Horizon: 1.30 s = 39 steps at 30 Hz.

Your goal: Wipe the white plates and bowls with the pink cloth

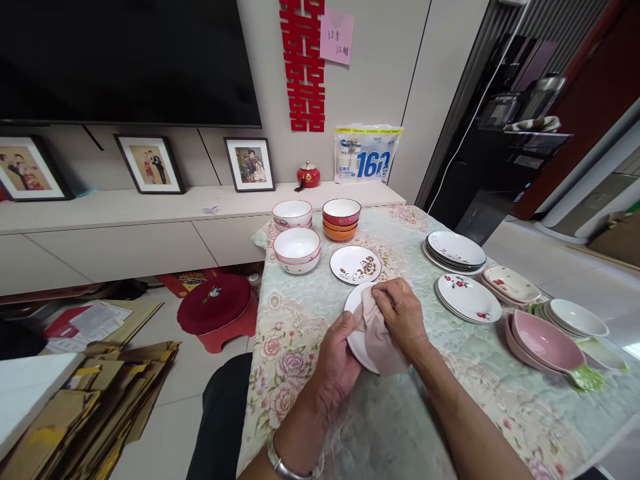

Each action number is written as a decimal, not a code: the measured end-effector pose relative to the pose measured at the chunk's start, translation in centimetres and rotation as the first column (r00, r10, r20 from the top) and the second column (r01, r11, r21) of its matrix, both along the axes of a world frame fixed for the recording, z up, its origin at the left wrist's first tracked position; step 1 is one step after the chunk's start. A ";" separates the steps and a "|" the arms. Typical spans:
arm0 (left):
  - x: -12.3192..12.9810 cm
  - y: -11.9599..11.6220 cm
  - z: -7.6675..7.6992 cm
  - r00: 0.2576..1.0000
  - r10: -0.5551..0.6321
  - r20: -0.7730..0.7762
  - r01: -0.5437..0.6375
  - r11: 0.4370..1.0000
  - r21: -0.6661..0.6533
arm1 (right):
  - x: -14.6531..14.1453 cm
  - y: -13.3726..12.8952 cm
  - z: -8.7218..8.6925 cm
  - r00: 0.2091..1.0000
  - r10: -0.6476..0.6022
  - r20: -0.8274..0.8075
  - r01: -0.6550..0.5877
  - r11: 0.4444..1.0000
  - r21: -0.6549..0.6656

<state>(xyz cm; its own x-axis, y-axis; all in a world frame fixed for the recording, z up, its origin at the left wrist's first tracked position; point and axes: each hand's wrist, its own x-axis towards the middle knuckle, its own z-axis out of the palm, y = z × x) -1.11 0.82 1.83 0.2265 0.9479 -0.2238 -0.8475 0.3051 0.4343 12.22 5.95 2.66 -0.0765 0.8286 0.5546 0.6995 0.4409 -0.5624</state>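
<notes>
Plate [358,348] is clamped in the grip of the left hand [334,355]; the right hand's [404,315] grip is clamped on pink cloth [379,337]. Red bowl [342,215] nests in orange bowls [340,233] on the surface [305,313].

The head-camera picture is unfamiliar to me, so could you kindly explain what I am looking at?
Certainly. No machine is at work here: these are a person's own bare hands, seen by a single camera worn on the head, looking forward and down. That is why the forearms enter from the bottom edge.

The left hand holds a white plate by its edge, and the right hand holds a pinkish cloth against it.

The table has a flowered cover. Beyond the hands lie a plate with brown flowers, white bowls with red rims and a stack of red and orange bowls. To the right are stacked plates with red flowers and pink dishes.
</notes>
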 end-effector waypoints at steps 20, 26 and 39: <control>-1.8 1.5 0.6 0.967 0.252 0.047 -0.238 0.951 -0.196 | -0.1 -1.5 -1.3 0.969 -0.177 0.169 0.228 0.906 -0.357; -3.2 2.4 1.1 0.941 0.338 0.014 -0.327 0.920 -0.215 | -0.6 -2.6 -0.4 0.982 0.186 0.022 -0.165 0.915 -0.369; -3.5 2.2 1.5 0.970 0.219 0.109 -0.203 0.968 -0.146 | 0.3 -1.2 -0.2 0.352 -0.122 -0.928 -0.622 0.710 -0.330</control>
<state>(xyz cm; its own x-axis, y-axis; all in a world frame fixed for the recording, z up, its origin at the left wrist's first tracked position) -4.64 3.06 3.35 0.0581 0.9407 -0.3342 -0.9432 0.1614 0.2903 12.56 4.75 2.47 -0.1543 0.9823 -0.1058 -0.4209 -0.1623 -0.8925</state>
